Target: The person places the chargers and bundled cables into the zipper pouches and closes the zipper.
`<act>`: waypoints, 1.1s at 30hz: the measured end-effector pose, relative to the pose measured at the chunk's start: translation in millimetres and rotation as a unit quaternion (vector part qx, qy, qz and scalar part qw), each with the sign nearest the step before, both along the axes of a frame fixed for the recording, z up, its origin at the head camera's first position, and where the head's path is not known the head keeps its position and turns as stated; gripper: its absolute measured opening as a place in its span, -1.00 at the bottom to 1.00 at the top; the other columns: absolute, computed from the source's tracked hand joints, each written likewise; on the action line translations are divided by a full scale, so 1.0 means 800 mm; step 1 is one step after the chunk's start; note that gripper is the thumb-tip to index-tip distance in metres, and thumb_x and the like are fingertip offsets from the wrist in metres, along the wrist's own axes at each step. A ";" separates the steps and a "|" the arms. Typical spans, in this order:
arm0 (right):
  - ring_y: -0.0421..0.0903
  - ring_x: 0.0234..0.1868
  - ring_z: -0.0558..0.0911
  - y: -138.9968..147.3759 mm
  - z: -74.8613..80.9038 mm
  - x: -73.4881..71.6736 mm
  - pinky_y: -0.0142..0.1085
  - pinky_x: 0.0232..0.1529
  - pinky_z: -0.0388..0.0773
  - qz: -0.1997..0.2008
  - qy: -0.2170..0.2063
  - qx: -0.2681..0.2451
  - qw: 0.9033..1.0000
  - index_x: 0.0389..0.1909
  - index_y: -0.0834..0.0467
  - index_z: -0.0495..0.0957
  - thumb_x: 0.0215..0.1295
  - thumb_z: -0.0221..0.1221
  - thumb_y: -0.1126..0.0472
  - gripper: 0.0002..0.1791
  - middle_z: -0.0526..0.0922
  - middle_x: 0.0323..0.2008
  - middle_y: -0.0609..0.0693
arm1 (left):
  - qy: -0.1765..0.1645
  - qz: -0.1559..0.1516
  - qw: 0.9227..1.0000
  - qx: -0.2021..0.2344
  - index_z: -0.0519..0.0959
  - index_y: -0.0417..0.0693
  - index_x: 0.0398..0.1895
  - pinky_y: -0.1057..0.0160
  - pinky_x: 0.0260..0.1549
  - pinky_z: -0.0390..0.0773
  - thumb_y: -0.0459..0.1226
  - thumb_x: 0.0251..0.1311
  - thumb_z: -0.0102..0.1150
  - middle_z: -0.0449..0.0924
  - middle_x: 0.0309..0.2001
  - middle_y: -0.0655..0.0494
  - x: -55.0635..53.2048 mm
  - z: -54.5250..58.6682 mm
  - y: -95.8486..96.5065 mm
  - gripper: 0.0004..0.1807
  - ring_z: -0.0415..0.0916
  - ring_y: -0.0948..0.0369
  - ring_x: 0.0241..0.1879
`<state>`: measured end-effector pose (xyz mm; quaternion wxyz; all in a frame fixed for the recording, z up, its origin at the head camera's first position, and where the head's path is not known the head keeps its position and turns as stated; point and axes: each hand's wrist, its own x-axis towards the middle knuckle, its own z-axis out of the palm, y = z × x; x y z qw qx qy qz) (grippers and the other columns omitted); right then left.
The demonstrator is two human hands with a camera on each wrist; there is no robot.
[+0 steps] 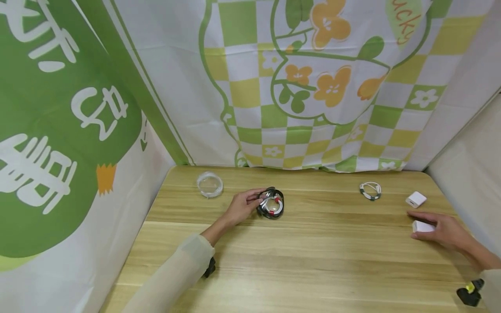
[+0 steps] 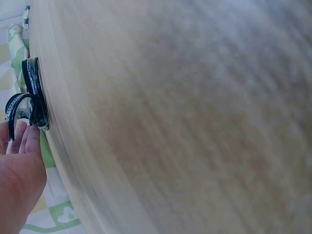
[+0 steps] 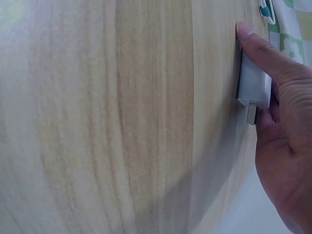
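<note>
My left hand [image 1: 239,208] pinches the raised edge of a small round clear case [image 1: 282,209] with a black zipped rim. Inside the case lies a coiled white cable [image 1: 280,204] with red ties. The left wrist view shows the case [image 2: 35,90] with its lid lifted between thumb and fingers. Over at the right, my right hand [image 1: 450,231] grips a white charger plug [image 1: 422,227] low over the table, thumb on one side and fingers on the other. A metal prong [image 3: 252,113] sticks out of that plug toward the palm in the right wrist view.
A second white plug [image 1: 416,199] lies just beyond my right hand. To its left is a coiled white cable [image 1: 370,191] with dark ties. A clear-white coil [image 1: 210,184] sits at the back left. Printed curtains [image 1: 250,117] hang behind the wooden table [image 1: 313,261].
</note>
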<state>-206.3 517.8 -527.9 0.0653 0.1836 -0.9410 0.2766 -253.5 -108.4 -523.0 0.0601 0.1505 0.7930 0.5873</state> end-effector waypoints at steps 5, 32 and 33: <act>-0.85 -0.01 0.30 0.000 0.003 0.003 -0.75 -0.20 0.32 -0.041 0.006 0.007 0.999 0.05 0.16 0.80 -0.11 0.70 0.12 -0.38 0.54 -0.05 -0.69 | -0.002 -0.004 1.000 0.005 0.57 -0.19 0.39 0.25 0.10 0.71 -0.47 0.47 0.19 0.69 0.21 -0.22 -0.001 -0.001 0.000 -0.55 0.68 -0.07 0.21; -0.66 -0.26 0.44 -0.003 0.010 -0.003 -0.64 -0.40 0.38 -0.089 -0.020 0.052 0.995 -0.06 0.25 0.82 -0.03 0.67 0.03 -0.46 0.69 -0.03 0.51 | 0.015 -0.002 1.000 0.008 0.58 -0.27 0.36 0.24 0.12 0.70 -0.48 0.46 0.20 0.70 0.18 -0.24 -0.004 -0.006 -0.001 -0.57 0.67 -0.10 0.21; -0.65 -0.27 0.44 -0.003 0.010 -0.003 -0.64 -0.41 0.37 -0.089 -0.020 0.053 0.994 -0.06 0.25 0.82 -0.03 0.67 0.03 -0.46 0.69 -0.03 0.51 | 0.013 -0.002 1.000 0.007 0.58 -0.26 0.36 0.25 0.12 0.70 -0.48 0.46 0.21 0.70 0.18 -0.23 -0.004 -0.006 -0.001 -0.57 0.68 -0.08 0.21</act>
